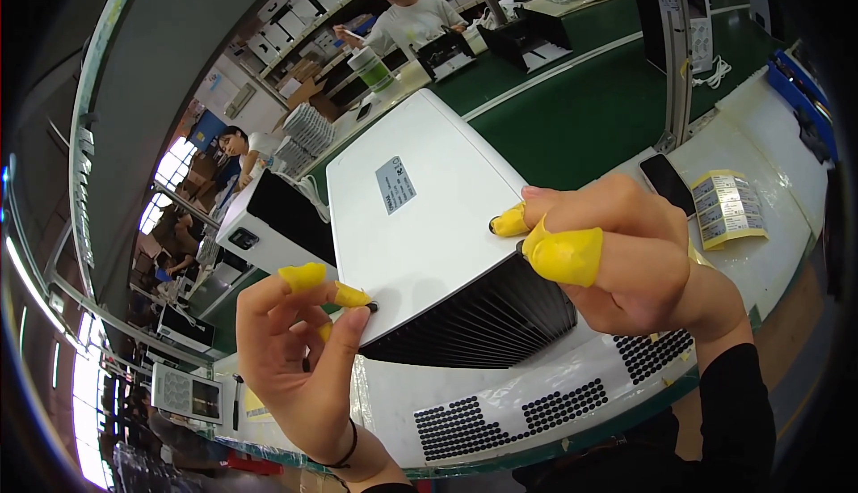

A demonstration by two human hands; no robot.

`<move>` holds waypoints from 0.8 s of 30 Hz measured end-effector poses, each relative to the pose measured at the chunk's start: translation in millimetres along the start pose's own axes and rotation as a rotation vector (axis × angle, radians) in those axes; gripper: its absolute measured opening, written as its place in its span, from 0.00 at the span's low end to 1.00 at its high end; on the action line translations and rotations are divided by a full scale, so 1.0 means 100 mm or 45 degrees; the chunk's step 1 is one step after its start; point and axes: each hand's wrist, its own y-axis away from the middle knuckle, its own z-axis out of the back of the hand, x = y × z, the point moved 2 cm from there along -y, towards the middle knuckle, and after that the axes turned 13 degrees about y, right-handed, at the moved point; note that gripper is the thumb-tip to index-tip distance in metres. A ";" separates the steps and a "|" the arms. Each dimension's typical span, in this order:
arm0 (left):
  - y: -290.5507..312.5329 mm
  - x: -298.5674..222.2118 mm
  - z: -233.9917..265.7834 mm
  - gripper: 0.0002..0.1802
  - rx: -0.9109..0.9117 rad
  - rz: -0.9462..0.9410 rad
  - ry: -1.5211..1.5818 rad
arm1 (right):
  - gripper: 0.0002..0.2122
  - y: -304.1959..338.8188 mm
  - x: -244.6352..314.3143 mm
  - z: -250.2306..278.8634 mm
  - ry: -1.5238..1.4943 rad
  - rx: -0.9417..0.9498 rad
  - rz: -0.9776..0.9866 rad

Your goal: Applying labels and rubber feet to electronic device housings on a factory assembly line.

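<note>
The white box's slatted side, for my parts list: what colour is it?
The slatted side is black; it shows best in the head view.

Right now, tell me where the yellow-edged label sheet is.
In the head view, the label sheet lies at right on the white worktop, just right of the black phone and beyond the right hand.

The appliance (433, 247) is showing white on top, with a silver-grey label (396, 185) bearing dark print and black parallel ribs (483, 319) lining its near side. Yellow finger covers (572, 256) are colouring the left hand (299, 381) and the right hand (635, 265) at the appliance's near edge. In front of the appliance, black dots (456, 430) are forming rows; to its right, a yellow sheet (728, 210) is carrying silvery rectangles; behind it, a belt (572, 104) is showing deep green.
</note>
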 end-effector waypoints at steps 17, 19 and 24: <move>0.26 0.00 0.13 0.21 0.362 -0.590 -0.673 | 0.08 -0.11 -0.21 -0.03 -0.193 -0.116 -0.099; 0.34 0.07 0.12 0.28 0.345 -0.592 -0.697 | 0.19 -0.23 -0.36 -0.18 -0.454 -0.307 -0.191; 0.45 0.16 0.01 0.27 0.252 -0.553 -0.642 | 0.14 -0.58 -0.88 -0.51 -0.580 0.059 -0.483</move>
